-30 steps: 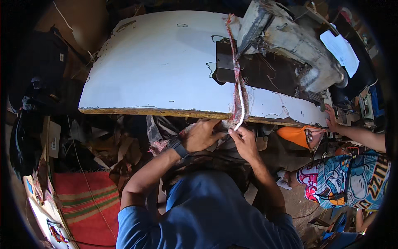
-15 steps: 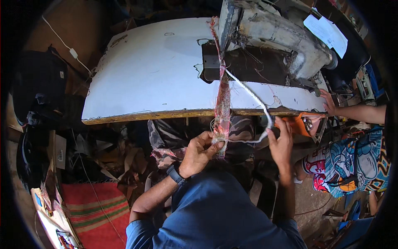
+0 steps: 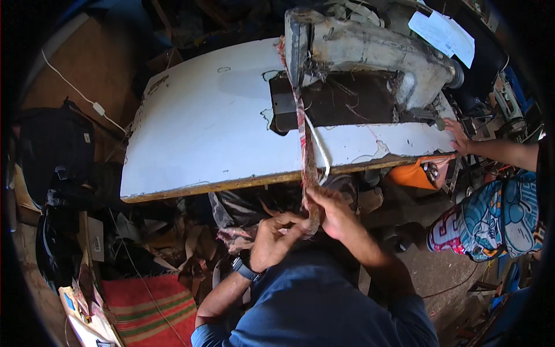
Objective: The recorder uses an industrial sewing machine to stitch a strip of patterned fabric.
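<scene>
A long, frayed red-and-beige fabric strip (image 3: 303,136) runs from under the needle end of a worn sewing machine (image 3: 370,52) down over the front edge of the white table (image 3: 191,139). A white twisted cord (image 3: 321,150) lies along its right side and disappears at my hands. Just below the edge, my right hand (image 3: 335,214) is closed on the strip, fingers partly behind it. Lower and to the left, my left hand (image 3: 276,237), a watch on its wrist, is closed on the strip's lower part, touching it with thumb and fingertips.
Another person's hand (image 3: 459,139) rests at the table's right edge, above an orange item (image 3: 407,178). Patterned shorts (image 3: 485,214) show at the right. A black bag (image 3: 55,150), a red striped mat (image 3: 144,306) and a white cable (image 3: 72,81) are at the left.
My right hand has moved left from the loose cord onto the strip. My left hand has moved down. The cord now lies alongside the strip. The view has shifted.
</scene>
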`<state>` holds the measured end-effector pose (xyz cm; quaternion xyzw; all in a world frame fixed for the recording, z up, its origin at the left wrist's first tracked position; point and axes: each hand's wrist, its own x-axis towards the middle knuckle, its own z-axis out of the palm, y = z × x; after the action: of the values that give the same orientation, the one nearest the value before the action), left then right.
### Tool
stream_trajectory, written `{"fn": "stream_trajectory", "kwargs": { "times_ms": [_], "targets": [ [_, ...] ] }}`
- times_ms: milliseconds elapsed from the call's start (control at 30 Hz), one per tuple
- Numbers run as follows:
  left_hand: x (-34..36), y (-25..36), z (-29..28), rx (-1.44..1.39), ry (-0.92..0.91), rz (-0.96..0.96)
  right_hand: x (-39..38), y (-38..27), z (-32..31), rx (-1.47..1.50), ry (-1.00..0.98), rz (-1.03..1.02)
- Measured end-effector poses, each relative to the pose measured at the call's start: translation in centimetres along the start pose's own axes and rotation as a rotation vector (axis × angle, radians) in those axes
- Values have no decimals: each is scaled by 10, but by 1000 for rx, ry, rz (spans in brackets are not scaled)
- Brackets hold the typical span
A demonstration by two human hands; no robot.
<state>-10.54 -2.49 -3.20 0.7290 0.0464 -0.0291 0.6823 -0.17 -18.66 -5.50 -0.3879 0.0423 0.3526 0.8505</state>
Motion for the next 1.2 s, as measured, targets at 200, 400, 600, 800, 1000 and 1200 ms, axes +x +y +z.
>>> {"fn": "stream_trajectory", "kwargs": {
  "times_ms": [200, 400, 600, 800, 1000, 1200],
  "targets": [
    [40, 35, -5, 28, 113, -42, -29, 27, -4, -314, -62, -93],
    [53, 0, 5, -13, 85, 22, -31, 12, -24, -873, 222, -461],
    [41, -22, 19, -177, 174, 122, -2, -25, -56, -813, 6, -271],
    [25, 0, 25, -67, 174, 71, -112, -32, 22, -1325, -256, -572],
    [10, 42, 45, -576, 215, 62, -111, 3, 0, -1501, -538, -539],
    [9, 26, 41, -183, 204, 250, -64, -67, 3, -1638, 101, -1121]
  ]
}}
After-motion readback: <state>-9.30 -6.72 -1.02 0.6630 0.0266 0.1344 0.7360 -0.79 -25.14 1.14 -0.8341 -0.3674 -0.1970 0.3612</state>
